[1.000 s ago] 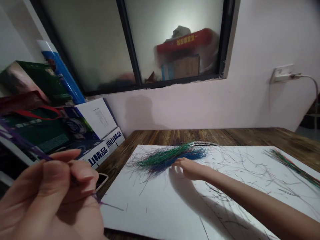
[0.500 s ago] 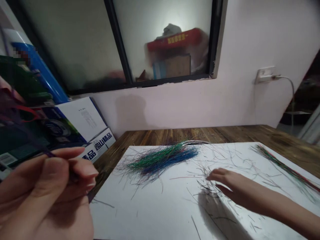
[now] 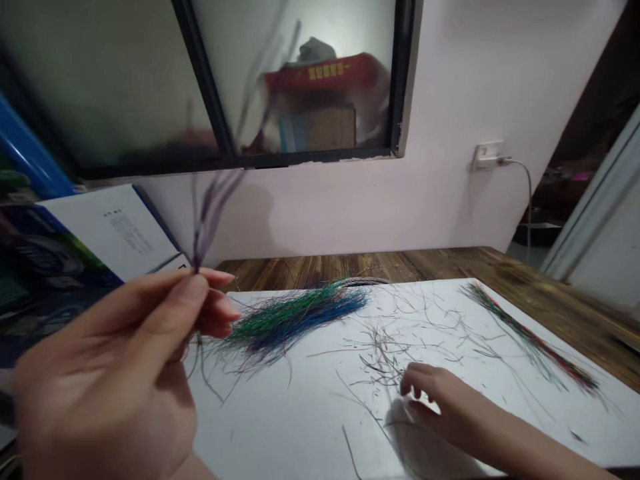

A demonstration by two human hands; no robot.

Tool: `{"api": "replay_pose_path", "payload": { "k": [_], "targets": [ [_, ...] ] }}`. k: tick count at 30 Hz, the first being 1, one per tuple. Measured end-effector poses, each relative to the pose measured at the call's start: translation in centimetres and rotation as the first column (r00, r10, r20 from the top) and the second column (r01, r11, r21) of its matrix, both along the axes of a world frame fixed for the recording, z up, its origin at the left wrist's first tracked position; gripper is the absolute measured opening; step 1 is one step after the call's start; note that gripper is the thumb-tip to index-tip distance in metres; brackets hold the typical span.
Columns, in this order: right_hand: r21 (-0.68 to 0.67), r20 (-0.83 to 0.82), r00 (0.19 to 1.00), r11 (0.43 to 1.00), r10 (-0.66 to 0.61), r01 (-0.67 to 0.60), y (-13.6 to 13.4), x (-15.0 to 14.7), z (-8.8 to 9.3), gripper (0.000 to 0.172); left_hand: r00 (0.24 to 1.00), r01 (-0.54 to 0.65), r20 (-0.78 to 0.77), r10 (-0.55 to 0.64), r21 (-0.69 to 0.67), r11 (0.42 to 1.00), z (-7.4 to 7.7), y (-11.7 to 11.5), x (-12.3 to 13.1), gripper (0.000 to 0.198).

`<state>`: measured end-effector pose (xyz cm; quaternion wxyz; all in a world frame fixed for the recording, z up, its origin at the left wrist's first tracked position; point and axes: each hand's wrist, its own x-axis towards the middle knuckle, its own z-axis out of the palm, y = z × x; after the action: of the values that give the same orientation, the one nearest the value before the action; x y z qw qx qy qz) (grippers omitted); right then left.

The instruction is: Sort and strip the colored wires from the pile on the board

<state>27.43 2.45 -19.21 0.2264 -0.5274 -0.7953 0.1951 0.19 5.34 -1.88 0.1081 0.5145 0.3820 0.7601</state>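
At the near left of the white sheet [image 3: 310,420], the left hand [image 3: 115,373] is raised above the worktop [image 3: 550,280], its fingers [image 3: 190,290] pinched shut on a thin bunch of purple strands [image 3: 210,207] that stand up, blurred, in front of the window. The right hand [image 3: 440,403] lies low on the sheet, fingers curled with their tips down among the loose strands [image 3: 380,347] scattered there; whether it has one pinched I cannot tell. Beyond the loose strands lies a green and blue pile [image 3: 295,317], and well apart at the right edge a red and green bundle [image 3: 530,337]. The step in hand looks like picking single strands off the sheet while the gathered bunch is kept in the other hand. Lifting one such hair-fine strand calls for a fingertip pinch, flat against the paper, without dragging its neighbours, and a firm hold on the bunch
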Motion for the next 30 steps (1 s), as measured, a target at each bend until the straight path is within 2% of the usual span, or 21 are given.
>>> {"api": "replay_pose_path", "payload": {
  "k": [2,5,11,15,21,25,27,30],
  "targets": [
    [0.030,0.001,1.000,0.999,-0.021,0.021,1.3,-1.2,-0.3,0.029,0.999,0.044,0.004,-0.044,0.004,0.999,0.1,-0.8,1.7,0.003],
    [0.057,0.022,1.000,0.998,-0.017,0.016,2.8,-2.6,-1.0,0.032,0.998,0.033,-0.055,-0.035,-0.023,0.999,0.0,-1.5,3.0,0.005],
    [0.072,0.086,0.996,0.997,-0.040,0.034,3.8,-3.9,-2.1,0.029,0.979,0.099,-0.175,-0.107,-0.053,0.994,-0.3,-1.3,3.3,0.003],
    [0.066,0.105,0.994,0.998,-0.029,0.022,3.9,-3.9,-2.3,0.030,0.955,0.140,-0.243,-0.171,-0.138,0.980,-0.2,-1.4,3.8,0.007],
    [0.067,0.105,0.994,0.998,0.010,-0.018,4.1,-4.1,-3.2,0.038,0.916,0.108,-0.357,-0.183,-0.220,0.969,-0.2,-1.5,4.9,0.010],
    [0.058,0.086,0.996,0.998,-0.010,0.005,4.1,-4.4,-4.0,0.049,0.857,0.037,-0.489,-0.163,-0.257,0.966,-0.3,-1.2,5.7,0.012],
    [0.052,0.059,0.998,0.998,-0.026,0.023,4.1,-4.1,-3.8,0.054,0.827,0.029,-0.533,-0.180,-0.279,0.960,-0.4,-1.2,6.1,0.013],
    [0.010,0.005,0.998,0.998,-0.059,0.059,3.6,-3.2,-2.2,0.041,0.785,0.018,-0.585,-0.205,-0.309,0.951,-0.5,-1.0,6.6,0.016]
  ]
}}
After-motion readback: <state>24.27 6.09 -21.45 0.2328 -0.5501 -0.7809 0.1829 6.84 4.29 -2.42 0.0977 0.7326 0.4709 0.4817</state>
